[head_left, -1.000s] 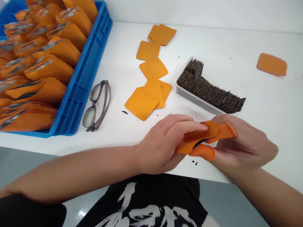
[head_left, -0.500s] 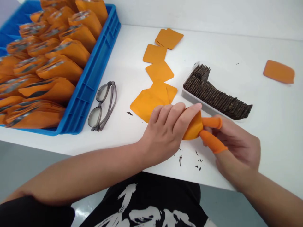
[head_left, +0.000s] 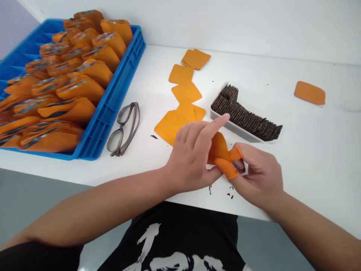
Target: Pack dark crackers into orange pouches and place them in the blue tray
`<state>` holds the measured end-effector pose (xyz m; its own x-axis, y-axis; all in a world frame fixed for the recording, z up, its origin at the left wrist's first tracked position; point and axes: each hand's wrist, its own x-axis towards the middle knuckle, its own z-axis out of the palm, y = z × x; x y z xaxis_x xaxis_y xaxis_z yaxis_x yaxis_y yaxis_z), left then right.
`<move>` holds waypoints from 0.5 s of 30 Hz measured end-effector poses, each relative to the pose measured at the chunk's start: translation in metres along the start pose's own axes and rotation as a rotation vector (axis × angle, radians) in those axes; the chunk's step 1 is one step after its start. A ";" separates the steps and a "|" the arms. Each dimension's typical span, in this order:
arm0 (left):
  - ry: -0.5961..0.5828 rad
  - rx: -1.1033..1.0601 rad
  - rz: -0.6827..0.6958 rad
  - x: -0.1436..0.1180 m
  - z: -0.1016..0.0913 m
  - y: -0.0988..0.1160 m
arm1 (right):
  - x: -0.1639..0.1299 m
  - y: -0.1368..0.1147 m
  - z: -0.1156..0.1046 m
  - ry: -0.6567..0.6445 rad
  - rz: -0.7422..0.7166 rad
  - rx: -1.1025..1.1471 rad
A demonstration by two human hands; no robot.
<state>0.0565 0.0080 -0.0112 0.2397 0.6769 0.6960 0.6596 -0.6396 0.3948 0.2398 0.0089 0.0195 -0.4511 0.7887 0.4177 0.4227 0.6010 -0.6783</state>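
Our hands have drawn closer: the right hand pinches an orange piece above the near side of our white surface; we cannot tell the grip of the left hand. A blue crate stands left, a white wall far.

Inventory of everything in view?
table: 1, white, central
crate: 1, blue, left
packets: many, orange, in crate
glasses: 1, grey, by crate
squares: 6+, orange, centre
tub: 1, pale, beside squares
slabs: many, dark, in tub
pad: 1, orange, far right
crumbs: several, dark, on table
held piece: 1, orange, lower centre
wall: 1, white, behind
floor: 1, grey, below
clothing: 1+, black, white print, bottom
finger cots: 2, orange, at held piece
left hand: 1, at held piece
right hand: 1, pinching held piece
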 end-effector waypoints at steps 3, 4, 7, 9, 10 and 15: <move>-0.019 -0.164 -0.037 -0.003 0.002 0.001 | -0.001 0.002 0.001 -0.038 -0.108 -0.048; -0.024 -0.180 -0.041 -0.004 0.002 0.000 | -0.002 0.002 0.001 -0.037 -0.120 -0.060; -0.019 -0.115 -0.031 -0.004 0.002 -0.002 | -0.002 0.004 0.003 -0.041 -0.033 -0.033; -0.022 0.008 -0.012 -0.003 0.001 -0.002 | 0.000 0.004 0.004 -0.049 0.085 0.048; -0.026 0.070 -0.001 -0.003 0.000 -0.002 | 0.001 0.005 0.005 -0.044 0.125 0.086; -0.037 0.081 0.005 -0.001 -0.002 0.001 | 0.005 0.005 0.006 0.044 0.049 0.124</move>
<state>0.0553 0.0060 -0.0097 0.2682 0.6879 0.6745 0.7132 -0.6124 0.3410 0.2351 0.0151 0.0147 -0.3960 0.8232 0.4067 0.3414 0.5432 -0.7671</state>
